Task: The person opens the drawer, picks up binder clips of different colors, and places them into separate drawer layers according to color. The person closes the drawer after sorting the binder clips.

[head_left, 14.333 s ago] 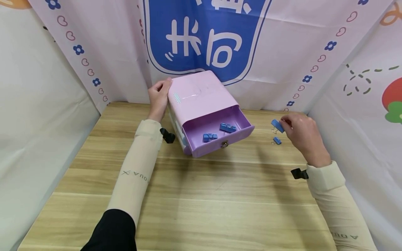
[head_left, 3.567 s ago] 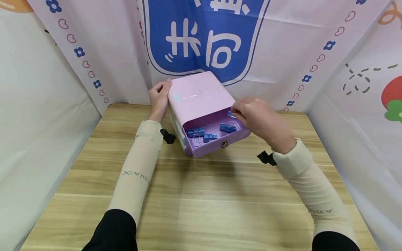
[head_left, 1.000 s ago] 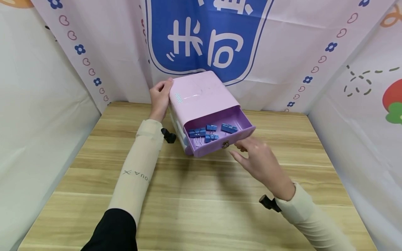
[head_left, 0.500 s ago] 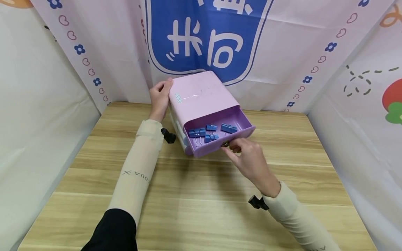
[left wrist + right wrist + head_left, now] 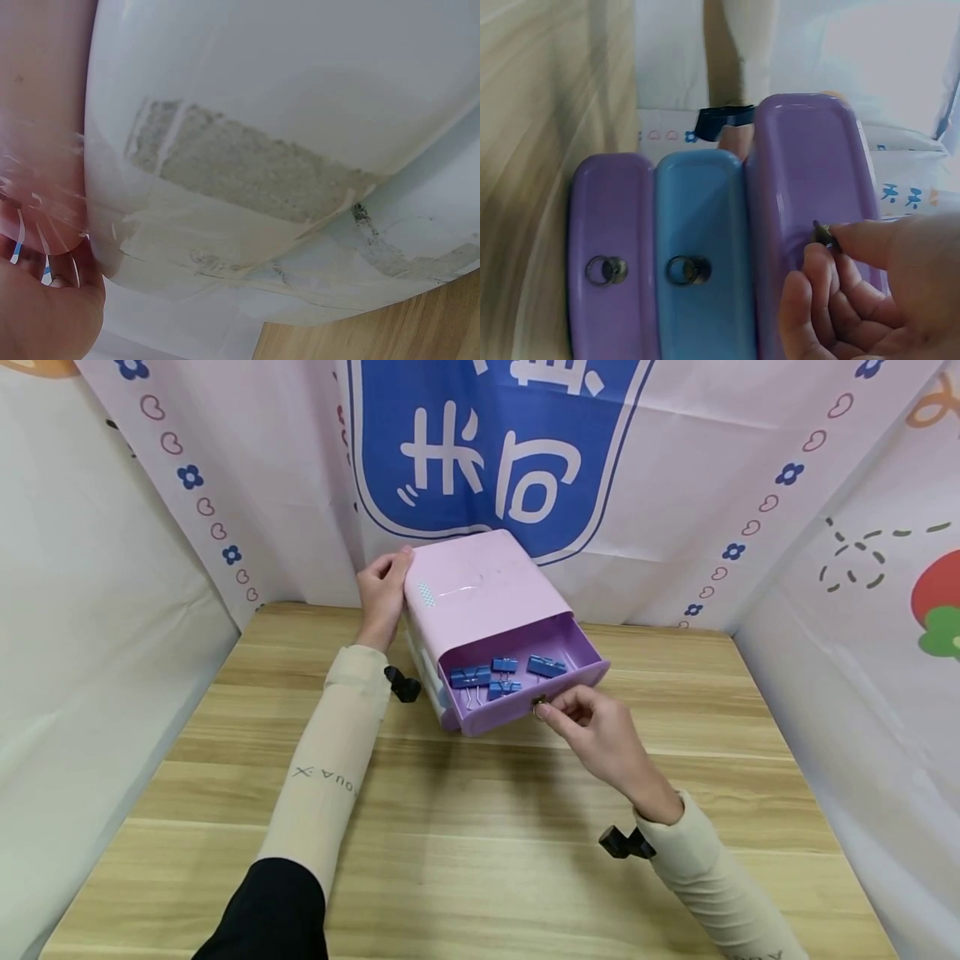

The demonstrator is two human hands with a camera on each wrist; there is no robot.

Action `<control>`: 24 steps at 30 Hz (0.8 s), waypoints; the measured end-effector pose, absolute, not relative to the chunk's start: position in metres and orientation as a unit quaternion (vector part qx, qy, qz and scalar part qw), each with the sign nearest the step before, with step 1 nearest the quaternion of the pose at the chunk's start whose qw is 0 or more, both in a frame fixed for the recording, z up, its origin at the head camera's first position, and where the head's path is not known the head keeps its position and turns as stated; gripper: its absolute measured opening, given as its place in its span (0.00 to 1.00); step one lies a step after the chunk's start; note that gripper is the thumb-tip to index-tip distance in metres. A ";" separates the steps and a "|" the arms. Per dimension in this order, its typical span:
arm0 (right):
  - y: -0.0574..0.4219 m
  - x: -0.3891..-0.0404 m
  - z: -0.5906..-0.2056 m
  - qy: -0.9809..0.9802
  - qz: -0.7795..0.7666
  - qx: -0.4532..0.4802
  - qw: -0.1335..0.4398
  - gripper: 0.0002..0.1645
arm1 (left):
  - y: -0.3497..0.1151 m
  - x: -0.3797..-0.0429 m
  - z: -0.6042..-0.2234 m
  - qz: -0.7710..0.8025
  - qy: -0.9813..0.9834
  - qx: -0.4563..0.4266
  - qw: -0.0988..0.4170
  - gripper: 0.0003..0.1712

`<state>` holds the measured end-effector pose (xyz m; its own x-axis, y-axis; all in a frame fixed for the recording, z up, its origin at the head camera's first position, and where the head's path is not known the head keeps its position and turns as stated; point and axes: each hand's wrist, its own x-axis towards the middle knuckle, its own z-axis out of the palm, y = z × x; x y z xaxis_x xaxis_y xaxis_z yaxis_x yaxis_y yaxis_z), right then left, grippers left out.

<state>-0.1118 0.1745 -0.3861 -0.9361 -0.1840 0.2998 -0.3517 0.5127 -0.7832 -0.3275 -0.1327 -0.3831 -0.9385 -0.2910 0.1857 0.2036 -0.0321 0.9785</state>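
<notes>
A small pink and purple drawer box [image 5: 487, 578] stands at an angle at the back of the table, its top drawer [image 5: 491, 721] pulled out. Blue binder clips lie inside: a wide clip [image 5: 470, 677] at left, two smaller ones in the middle, and another clip [image 5: 547, 666] at right. My left hand [image 5: 381, 600] grips the box's rear left corner; in the left wrist view its fingers bend at the edge of the pale side wall [image 5: 315, 60]. My right hand [image 5: 603, 739] pinches the drawer's brass ring pull [image 5: 823, 234] between thumb and forefinger.
Below the open drawer, the right wrist view shows a blue drawer [image 5: 705, 322] and a purple drawer [image 5: 611, 322], both closed and with ring pulls. A printed cloth [image 5: 675, 460] hangs right behind the box. Wooden tabletop [image 5: 480, 860] stretches in front of it.
Blue clips formerly at the table's right have been put in the drawer by my right hand. It then came down to the front and took hold of the ring pull. My left hand stays put.
</notes>
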 end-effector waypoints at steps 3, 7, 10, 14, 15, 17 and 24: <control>0.173 -0.111 -0.381 -0.863 0.477 0.142 0.088 0.10 | -0.133 -0.328 -0.383 -0.720 -0.671 0.031 0.175 0.18; 0.169 -0.111 -0.375 -0.866 0.474 0.127 0.099 0.09 | -0.133 -0.329 -0.383 -0.719 -0.673 0.032 0.171 0.19; 0.167 -0.112 -0.373 -0.867 0.472 0.121 0.105 0.09 | -0.133 -0.329 -0.383 -0.719 -0.674 0.035 0.168 0.19; 0.163 -0.116 -0.371 -0.867 0.471 0.119 0.110 0.09 | -0.133 -0.329 -0.383 -0.717 -0.676 0.037 0.168 0.19; 0.161 -0.117 -0.371 -0.867 0.471 0.119 0.113 0.09 | -0.133 -0.329 -0.383 -0.716 -0.676 0.037 0.168 0.19; 0.159 -0.120 -0.372 -0.866 0.471 0.120 0.118 0.09 | -0.133 -0.329 -0.383 -0.717 -0.676 0.037 0.169 0.18; 0.153 -0.134 -0.374 -0.861 0.475 0.126 0.133 0.09 | -0.133 -0.329 -0.384 -0.718 -0.673 0.034 0.171 0.18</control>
<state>-0.1342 0.1532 -0.3739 -0.9327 -0.0916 0.3489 -0.3439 0.5177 -0.7834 -0.3292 -0.1329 -0.3837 -0.9389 -0.2925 0.1815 0.2000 -0.0344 0.9792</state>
